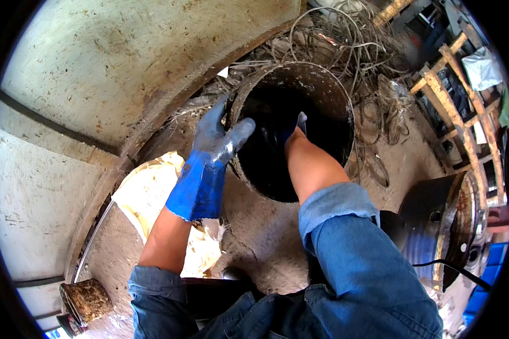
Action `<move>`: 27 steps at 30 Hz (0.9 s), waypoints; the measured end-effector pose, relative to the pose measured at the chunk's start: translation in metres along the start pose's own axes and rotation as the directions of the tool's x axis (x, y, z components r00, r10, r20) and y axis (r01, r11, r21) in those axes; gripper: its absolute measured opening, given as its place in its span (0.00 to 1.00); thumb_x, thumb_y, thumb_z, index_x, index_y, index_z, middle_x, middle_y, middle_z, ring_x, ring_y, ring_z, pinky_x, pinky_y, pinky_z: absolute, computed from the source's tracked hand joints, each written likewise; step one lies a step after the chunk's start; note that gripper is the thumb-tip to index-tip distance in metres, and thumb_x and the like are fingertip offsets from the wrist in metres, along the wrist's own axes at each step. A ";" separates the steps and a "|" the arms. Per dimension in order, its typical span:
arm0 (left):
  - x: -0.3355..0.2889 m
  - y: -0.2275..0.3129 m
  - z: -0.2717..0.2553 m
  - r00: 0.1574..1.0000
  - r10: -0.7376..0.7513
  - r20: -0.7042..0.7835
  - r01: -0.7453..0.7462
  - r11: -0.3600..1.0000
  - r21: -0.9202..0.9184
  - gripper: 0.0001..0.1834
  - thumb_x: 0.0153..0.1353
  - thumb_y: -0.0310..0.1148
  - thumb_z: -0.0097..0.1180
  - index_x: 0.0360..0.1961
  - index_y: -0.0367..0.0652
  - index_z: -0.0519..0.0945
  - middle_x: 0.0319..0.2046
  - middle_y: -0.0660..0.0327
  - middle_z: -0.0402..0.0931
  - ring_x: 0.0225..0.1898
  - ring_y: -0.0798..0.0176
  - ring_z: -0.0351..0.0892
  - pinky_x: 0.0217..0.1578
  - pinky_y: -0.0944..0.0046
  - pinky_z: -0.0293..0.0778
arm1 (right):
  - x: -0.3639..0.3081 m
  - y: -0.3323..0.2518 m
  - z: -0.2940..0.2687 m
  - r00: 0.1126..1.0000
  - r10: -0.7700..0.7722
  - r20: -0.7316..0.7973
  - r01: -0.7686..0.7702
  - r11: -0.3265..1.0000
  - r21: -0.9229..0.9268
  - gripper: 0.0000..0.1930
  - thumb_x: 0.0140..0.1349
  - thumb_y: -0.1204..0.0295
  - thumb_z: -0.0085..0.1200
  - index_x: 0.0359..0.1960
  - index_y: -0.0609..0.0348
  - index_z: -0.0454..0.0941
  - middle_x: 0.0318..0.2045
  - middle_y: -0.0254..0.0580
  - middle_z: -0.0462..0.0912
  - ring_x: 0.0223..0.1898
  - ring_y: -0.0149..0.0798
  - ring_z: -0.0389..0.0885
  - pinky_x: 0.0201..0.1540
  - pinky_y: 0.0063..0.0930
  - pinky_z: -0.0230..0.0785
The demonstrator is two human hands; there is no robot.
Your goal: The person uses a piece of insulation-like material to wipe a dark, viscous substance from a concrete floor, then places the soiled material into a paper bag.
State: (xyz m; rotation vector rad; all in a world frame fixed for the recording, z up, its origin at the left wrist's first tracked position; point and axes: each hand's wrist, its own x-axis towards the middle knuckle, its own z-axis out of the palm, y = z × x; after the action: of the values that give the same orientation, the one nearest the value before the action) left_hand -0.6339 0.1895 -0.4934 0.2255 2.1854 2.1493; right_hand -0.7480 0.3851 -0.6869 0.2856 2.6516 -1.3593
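Note:
My left hand, in a blue rubber glove smeared grey, grips the left rim of an upright dark drum. Its thumb lies over the inner side of the rim and the fingers are outside. My right forearm, sleeve rolled up, reaches down into the drum. At its wrist the blue cuff of a glove shows; the right hand itself is lost in the black interior, so I cannot see its fingers or anything in them. The drum's contents are too dark to make out.
A big curved, stained tank wall fills the left side. Tangled wires and hoses lie behind the drum. A crumpled pale sack rests beside my left arm. To the right are a blue-black drum and a wooden frame; a rusty can stands lower left.

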 end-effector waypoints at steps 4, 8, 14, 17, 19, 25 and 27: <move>0.010 -0.021 -0.011 0.988 0.152 0.002 -0.151 0.983 0.109 0.46 0.56 0.48 0.73 0.69 0.31 0.69 0.61 0.49 0.76 0.62 0.55 0.74 0.65 0.56 0.67 | 0.010 -0.006 -0.010 1.000 0.002 0.022 -0.004 0.996 0.087 0.18 0.69 0.63 0.51 0.53 0.60 0.82 0.47 0.44 0.84 0.44 0.42 0.83 0.49 0.39 0.77; 0.010 -0.018 -0.018 0.987 0.161 0.024 -0.162 0.963 0.214 0.44 0.58 0.45 0.73 0.69 0.31 0.68 0.62 0.49 0.76 0.62 0.57 0.74 0.65 0.57 0.68 | 0.022 -0.015 -0.013 0.999 0.002 0.046 -0.009 0.987 0.159 0.17 0.69 0.63 0.51 0.52 0.60 0.82 0.46 0.44 0.85 0.44 0.42 0.83 0.50 0.40 0.76; 0.006 -0.012 -0.018 0.989 0.142 0.034 -0.146 0.975 0.165 0.42 0.60 0.43 0.72 0.69 0.31 0.69 0.61 0.51 0.77 0.61 0.59 0.74 0.63 0.58 0.69 | 0.031 -0.024 -0.003 0.998 0.000 0.068 -0.015 0.974 0.227 0.17 0.70 0.63 0.50 0.52 0.59 0.83 0.46 0.43 0.85 0.44 0.42 0.83 0.51 0.40 0.76; 0.004 -0.013 -0.022 0.983 0.167 0.072 -0.176 0.974 0.142 0.42 0.60 0.44 0.72 0.69 0.32 0.69 0.61 0.50 0.77 0.61 0.59 0.74 0.64 0.58 0.69 | 0.034 -0.028 0.004 0.996 -0.001 0.088 -0.021 0.967 0.255 0.17 0.70 0.63 0.50 0.52 0.59 0.83 0.46 0.43 0.85 0.45 0.42 0.83 0.51 0.41 0.75; 0.007 -0.028 -0.030 0.977 0.185 0.110 -0.205 0.955 0.213 0.43 0.59 0.45 0.72 0.69 0.32 0.69 0.61 0.49 0.77 0.62 0.59 0.73 0.64 0.58 0.68 | 0.035 -0.033 0.007 0.994 -0.005 0.105 -0.024 0.961 0.274 0.17 0.70 0.63 0.50 0.52 0.59 0.83 0.46 0.43 0.85 0.45 0.43 0.83 0.51 0.41 0.75; 0.007 -0.029 -0.021 0.978 0.189 0.087 -0.200 0.971 0.133 0.42 0.61 0.43 0.71 0.70 0.32 0.68 0.62 0.51 0.76 0.63 0.60 0.72 0.67 0.58 0.64 | 0.038 -0.043 0.008 0.988 -0.019 0.154 -0.030 0.950 0.311 0.17 0.70 0.63 0.50 0.51 0.58 0.83 0.45 0.42 0.85 0.45 0.43 0.83 0.52 0.42 0.74; 0.007 -0.025 -0.020 0.979 0.172 0.110 -0.181 0.980 0.078 0.40 0.62 0.41 0.70 0.70 0.32 0.69 0.61 0.53 0.76 0.62 0.60 0.72 0.66 0.58 0.64 | 0.037 -0.041 0.008 0.989 -0.021 0.144 -0.026 0.948 0.316 0.17 0.70 0.63 0.50 0.51 0.58 0.84 0.45 0.42 0.85 0.45 0.43 0.82 0.53 0.42 0.74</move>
State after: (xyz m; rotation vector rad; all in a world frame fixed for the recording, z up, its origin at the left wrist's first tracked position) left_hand -0.6449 0.1705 -0.5177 0.5424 2.2810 2.0755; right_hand -0.7937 0.3583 -0.6674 0.2152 2.3092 -1.7344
